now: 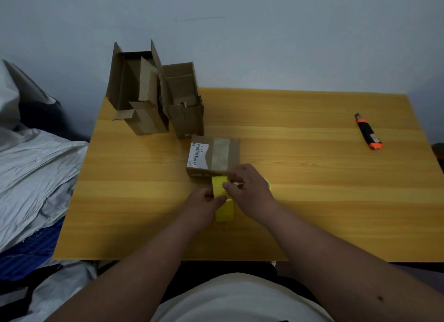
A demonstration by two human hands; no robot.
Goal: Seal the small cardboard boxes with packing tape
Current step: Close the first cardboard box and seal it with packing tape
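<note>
1. Pinching a yellow packing tape strip (pixel 219 186): left hand (pixel 204 201) grips its lower part; right hand (pixel 247 185) pinches its upper right edge, just below the box.
2. Yellow tape roll (pixel 224 211): on the table beneath the hands, partly hidden.
3. Small cardboard box (pixel 213 156): closed, white barcode label, clear tape band across the top; just beyond the hands.
4. Two open cardboard boxes (pixel 153 95): flaps up, far left of the wooden table (pixel 312 189).
5. Orange-black utility knife (pixel 368 135): far right, well apart.
</note>
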